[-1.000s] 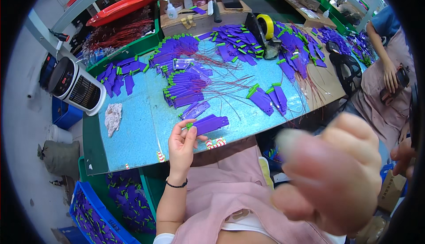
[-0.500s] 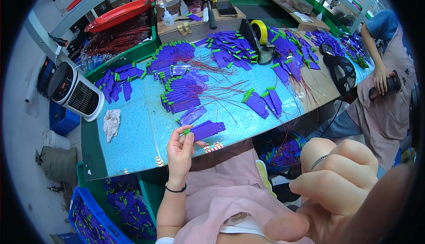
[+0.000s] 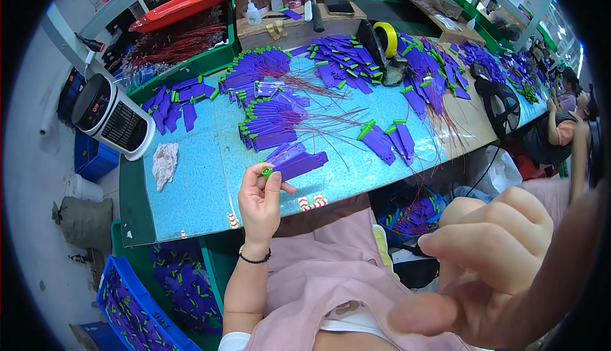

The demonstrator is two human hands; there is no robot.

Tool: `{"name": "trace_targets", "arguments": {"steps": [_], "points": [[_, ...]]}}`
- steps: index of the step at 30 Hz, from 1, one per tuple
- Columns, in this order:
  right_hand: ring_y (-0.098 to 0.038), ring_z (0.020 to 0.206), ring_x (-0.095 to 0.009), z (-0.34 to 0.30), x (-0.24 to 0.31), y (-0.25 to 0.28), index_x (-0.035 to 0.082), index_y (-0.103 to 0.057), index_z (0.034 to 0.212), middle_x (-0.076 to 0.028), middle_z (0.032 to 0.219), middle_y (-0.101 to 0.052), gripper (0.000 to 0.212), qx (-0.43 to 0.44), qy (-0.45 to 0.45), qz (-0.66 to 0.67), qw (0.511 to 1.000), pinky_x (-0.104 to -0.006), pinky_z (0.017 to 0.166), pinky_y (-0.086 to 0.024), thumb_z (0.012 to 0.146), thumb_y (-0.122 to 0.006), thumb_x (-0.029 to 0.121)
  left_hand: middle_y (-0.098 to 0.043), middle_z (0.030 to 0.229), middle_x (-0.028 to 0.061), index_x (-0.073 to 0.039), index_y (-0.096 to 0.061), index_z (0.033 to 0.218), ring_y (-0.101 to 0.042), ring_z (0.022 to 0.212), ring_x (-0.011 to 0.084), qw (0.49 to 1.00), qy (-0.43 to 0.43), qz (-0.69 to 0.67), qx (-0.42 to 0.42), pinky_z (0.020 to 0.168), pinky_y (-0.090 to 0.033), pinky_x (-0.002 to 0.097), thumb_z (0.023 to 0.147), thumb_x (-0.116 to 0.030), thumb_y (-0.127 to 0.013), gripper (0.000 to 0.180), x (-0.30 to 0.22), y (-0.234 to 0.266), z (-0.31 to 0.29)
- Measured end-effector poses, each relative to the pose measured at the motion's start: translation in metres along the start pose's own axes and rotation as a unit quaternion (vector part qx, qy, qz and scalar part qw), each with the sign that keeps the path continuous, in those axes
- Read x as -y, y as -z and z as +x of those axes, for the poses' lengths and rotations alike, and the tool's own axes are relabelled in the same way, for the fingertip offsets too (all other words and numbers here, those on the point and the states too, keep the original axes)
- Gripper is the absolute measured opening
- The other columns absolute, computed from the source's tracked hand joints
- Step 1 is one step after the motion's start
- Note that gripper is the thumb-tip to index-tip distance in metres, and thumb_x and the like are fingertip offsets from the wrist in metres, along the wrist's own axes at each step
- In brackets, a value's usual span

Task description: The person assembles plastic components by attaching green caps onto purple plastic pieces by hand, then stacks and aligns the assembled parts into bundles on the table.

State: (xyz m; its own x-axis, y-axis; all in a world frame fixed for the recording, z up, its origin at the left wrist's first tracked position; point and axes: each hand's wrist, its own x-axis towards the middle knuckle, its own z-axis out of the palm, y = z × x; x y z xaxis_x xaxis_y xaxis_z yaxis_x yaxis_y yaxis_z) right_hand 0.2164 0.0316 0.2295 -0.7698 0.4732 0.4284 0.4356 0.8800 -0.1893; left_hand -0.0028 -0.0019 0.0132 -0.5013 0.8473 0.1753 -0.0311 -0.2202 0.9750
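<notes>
The grip of the left hand (image 3: pixel 259 204) was pinching, thumb against fingers, the green end piece (image 3: pixel 266 172) of a purple strip (image 3: pixel 302 165). The strip was held near the front edge of the counter (image 3: pixel 197 201), its flat length pointing right. A light, firm pinch at that end seemed the right hold, since it left the broad face uncovered; bracing the far end would probably have curbed any tilt.

The right hand (image 3: pixel 490 249) loomed close to the camera, fingers curled and thumb standing apart. No held thing showed, but whether the palm hid something could not be told. Working well would have called for both hands low over the counter.

Just beyond the strip lay fanned purple pieces (image 3: pixel 273 119), trailing thin red wires (image 3: pixel 337 122) to the right. Those looked easy to snag, so a raised, leftward path for the strip seemed the safer one. Two green-ended pieces (image 3: pixel 379 143) lay apart to the right, and a crumpled white cloth (image 3: pixel 165 165) to the left.
</notes>
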Motion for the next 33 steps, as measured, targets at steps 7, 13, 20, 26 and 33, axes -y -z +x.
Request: {"name": "trace_targets", "arguments": {"steps": [7,13,20,26,33], "points": [[-0.048,0.047,-0.017,0.003,-0.007,-0.003,0.001,-0.061,0.08,-0.002,0.061,-0.056,0.052,-0.017,0.106,0.018,0.994,-0.0287,0.048,-0.031,0.074,-0.064,0.052,-0.058,0.08,0.0062,-0.001,-0.045,0.101,-0.063,0.073,0.0126,0.999,-0.012,-0.048,-0.006,0.056,-0.046,0.0202,0.089,-0.005,-0.053,0.015,-0.002,-0.005,-0.001],[-0.058,0.073,-0.022,0.015,-0.069,-0.132,0.001,-0.058,0.097,-0.011,0.081,-0.058,0.029,-0.076,-0.037,0.205,0.975,-0.0301,0.065,-0.044,0.076,-0.069,0.016,-0.057,0.097,0.0115,-0.001,-0.043,0.101,-0.064,0.081,0.0179,0.992,0.019,-0.114,0.044,0.07,-0.054,0.0263,0.089,-0.001,-0.052,0.016,-0.009,-0.014,-0.004],[-0.055,0.073,-0.014,0.001,-0.079,-0.192,-0.001,-0.06,0.088,-0.008,0.078,-0.059,0.013,-0.013,-0.114,0.46,0.881,-0.0245,0.065,-0.042,0.079,-0.064,0.008,-0.047,0.119,0.0128,-0.002,-0.047,0.108,-0.051,0.105,0.0188,0.972,-0.106,0.197,0.074,0.089,-0.042,0.0317,0.08,-0.005,-0.062,0.032,0.0,-0.004,0.0],[-0.053,0.066,-0.015,-0.003,-0.073,-0.203,0.001,-0.063,0.087,-0.008,0.076,-0.059,0.013,-0.07,-0.059,0.463,0.882,-0.0263,0.06,-0.043,0.078,-0.066,0.011,-0.062,0.079,0.0062,0.001,-0.06,0.091,-0.06,0.074,0.0131,0.987,-0.024,0.128,0.097,0.068,-0.046,0.0259,0.078,-0.005,-0.066,0.016,-0.02,-0.018,0.004],[-0.052,0.075,-0.01,-0.004,-0.08,-0.21,0.001,-0.061,0.091,-0.003,0.084,-0.058,0.017,-0.07,-0.138,0.649,0.745,-0.0239,0.067,-0.042,0.079,-0.066,0.011,-0.061,0.073,0.0046,0.0,-0.06,0.081,-0.055,0.063,0.01,0.986,-0.076,0.136,0.066,0.057,-0.041,0.023,0.079,-0.006,-0.065,0.008,-0.008,-0.02,0.002]]}}
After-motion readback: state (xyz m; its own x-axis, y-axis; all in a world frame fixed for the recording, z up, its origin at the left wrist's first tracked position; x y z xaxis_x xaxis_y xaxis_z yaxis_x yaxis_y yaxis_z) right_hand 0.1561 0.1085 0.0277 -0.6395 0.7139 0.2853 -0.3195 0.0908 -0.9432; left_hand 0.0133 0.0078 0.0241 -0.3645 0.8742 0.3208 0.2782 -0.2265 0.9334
